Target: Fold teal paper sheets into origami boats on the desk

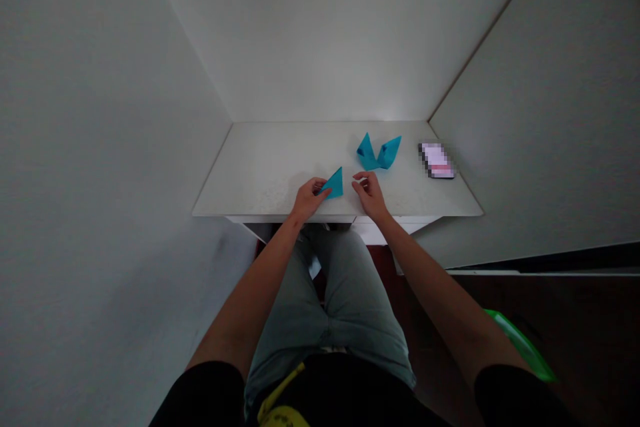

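On a white desk [260, 160] wedged into a wall corner, two pieces of teal origami paper in total, nothing fancy. One small folded triangle [335, 183] pinched in the left hand [307, 199], fingers closed on its near corner, either just above the desktop or resting on it, hard to tell from this angle. Right hand [370, 195] just beside the triangle, fingers loosely curled and half open, gripping nothing as far as visible, not touching the paper. Second piece, a two-peaked folded shape [379, 153], lying on the desk farther back, a little to the right of both hands and apart from them.

Past that, near the right edge of the desk, one flat rectangular object [437, 160], too heavily pixelated to name for sure. Containers-wise, only one candidate: a curved green plastic rim [520, 347] low down by the right forearm, over the dark floor, contents impossible to see from up here. Also one yellow strap [280, 393] across the lap, above light grey-green jeans [325, 300], plus two black sleeves [200, 393] in the bottom corners.
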`<state>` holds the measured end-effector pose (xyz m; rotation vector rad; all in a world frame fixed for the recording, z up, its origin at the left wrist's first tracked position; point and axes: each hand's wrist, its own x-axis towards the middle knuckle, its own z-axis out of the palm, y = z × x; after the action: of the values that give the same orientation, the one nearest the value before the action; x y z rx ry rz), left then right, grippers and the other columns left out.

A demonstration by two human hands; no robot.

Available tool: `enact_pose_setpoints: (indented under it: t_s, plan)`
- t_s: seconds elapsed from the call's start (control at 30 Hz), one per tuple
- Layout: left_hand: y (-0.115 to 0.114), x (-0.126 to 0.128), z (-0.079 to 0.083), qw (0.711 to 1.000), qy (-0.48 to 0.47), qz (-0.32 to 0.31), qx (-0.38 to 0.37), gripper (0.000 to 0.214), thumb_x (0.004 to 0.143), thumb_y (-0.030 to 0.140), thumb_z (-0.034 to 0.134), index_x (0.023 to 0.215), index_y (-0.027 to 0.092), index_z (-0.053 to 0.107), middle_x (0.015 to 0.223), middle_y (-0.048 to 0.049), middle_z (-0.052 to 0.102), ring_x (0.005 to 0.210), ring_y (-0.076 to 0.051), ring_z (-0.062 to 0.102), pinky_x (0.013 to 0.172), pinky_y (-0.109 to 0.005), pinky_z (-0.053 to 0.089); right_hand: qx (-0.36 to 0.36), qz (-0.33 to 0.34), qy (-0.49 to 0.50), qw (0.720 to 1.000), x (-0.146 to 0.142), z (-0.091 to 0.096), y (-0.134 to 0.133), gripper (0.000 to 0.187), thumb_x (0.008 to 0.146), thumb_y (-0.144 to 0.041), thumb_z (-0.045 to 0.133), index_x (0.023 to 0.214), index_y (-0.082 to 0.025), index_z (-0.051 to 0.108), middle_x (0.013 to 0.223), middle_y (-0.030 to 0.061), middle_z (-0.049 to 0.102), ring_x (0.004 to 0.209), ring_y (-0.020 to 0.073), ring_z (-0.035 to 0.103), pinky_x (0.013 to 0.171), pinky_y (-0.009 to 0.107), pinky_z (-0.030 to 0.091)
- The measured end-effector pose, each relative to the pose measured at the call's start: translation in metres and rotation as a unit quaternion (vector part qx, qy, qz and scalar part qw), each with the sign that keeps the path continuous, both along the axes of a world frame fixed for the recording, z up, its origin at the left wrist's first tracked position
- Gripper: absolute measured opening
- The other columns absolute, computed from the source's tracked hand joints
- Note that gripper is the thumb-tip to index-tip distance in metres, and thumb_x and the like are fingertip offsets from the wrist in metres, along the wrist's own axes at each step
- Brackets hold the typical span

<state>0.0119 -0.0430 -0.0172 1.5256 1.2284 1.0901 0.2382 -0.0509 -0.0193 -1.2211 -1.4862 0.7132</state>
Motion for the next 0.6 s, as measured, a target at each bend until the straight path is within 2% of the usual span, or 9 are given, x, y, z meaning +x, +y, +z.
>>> enact_pose_setpoints:
  t_s: [0.07, 0.17, 0.27, 0.37, 0.47, 0.6]
  plan:
    - [0.001, 0.001, 0.0, 0.999, -0.018, 0.047, 0.005, 0.025, 0.085, 0.037, 0.079, 0.1, 0.02, 0.067, 0.1, -0.0053, 0.076, 0.09, -0.019, 0.07, 0.08, -0.032, 0.056, -0.001, 0.024, -0.014, 1.0, -0.01, 0.004, -0.001, 0.032, 0.096, -0.056, 0.066, 0.106, -0.025, 0.065, 0.099, 0.0046, 0.069, 0.074, 0.0179, 0.058, 0.068, 0.033, 0.052]
    - [-0.001, 0.0, 0.001, 0.997, -0.015, 0.07, 0.026, 0.025, 0.083, 0.034, 0.08, 0.095, 0.021, 0.063, 0.094, -0.0027, 0.072, 0.087, -0.017, 0.067, 0.075, -0.028, 0.053, -0.026, 0.106, -0.021, 0.994, -0.031, 0.006, 0.001, 0.044, 0.094, -0.06, 0.07, 0.122, -0.026, 0.065, 0.089, 0.001, 0.068, 0.066, 0.0169, 0.056, 0.063, 0.032, 0.05]
    - [-0.004, -0.002, 0.004, 1.0, -0.002, 0.006, 0.028, 0.034, 0.08, 0.032, 0.082, 0.107, 0.021, 0.065, 0.09, -0.0004, 0.069, 0.078, -0.014, 0.063, 0.071, -0.026, 0.05, -0.055, 0.129, -0.034, 0.99, -0.049, 0.004, 0.007, 0.065, 0.09, -0.065, 0.073, 0.139, -0.024, 0.06, 0.092, 0.0023, 0.072, 0.069, 0.0191, 0.062, 0.066, 0.034, 0.053]
    - [-0.008, -0.005, 0.007, 0.998, -0.001, -0.056, 0.023, 0.056, 0.076, 0.033, 0.086, 0.127, 0.021, 0.064, 0.091, 0.0003, 0.068, 0.072, -0.013, 0.061, 0.068, -0.026, 0.049, -0.073, 0.129, -0.054, 0.987, -0.053, -0.001, 0.011, 0.064, 0.093, -0.066, 0.069, 0.14, -0.023, 0.064, 0.101, 0.0069, 0.077, 0.085, 0.0247, 0.07, 0.079, 0.04, 0.059]
    - [-0.008, -0.007, 0.008, 0.997, 0.003, -0.075, 0.019, 0.064, 0.075, 0.034, 0.089, 0.133, 0.021, 0.064, 0.093, -0.0005, 0.069, 0.075, -0.013, 0.062, 0.069, -0.027, 0.051, -0.069, 0.151, -0.048, 0.985, -0.046, -0.003, 0.013, 0.065, 0.095, -0.065, 0.068, 0.145, -0.024, 0.065, 0.114, 0.0085, 0.079, 0.1, 0.0287, 0.073, 0.093, 0.046, 0.06]
    - [-0.003, -0.013, 0.008, 0.995, 0.002, -0.104, 0.007, 0.068, 0.076, 0.036, 0.091, 0.137, 0.02, 0.065, 0.095, -0.0018, 0.071, 0.077, -0.014, 0.065, 0.07, -0.027, 0.054, -0.071, 0.195, -0.045, 0.977, -0.036, -0.002, 0.013, 0.073, 0.095, -0.063, 0.069, 0.155, -0.023, 0.058, 0.116, 0.0074, 0.079, 0.097, 0.0272, 0.073, 0.094, 0.046, 0.062]
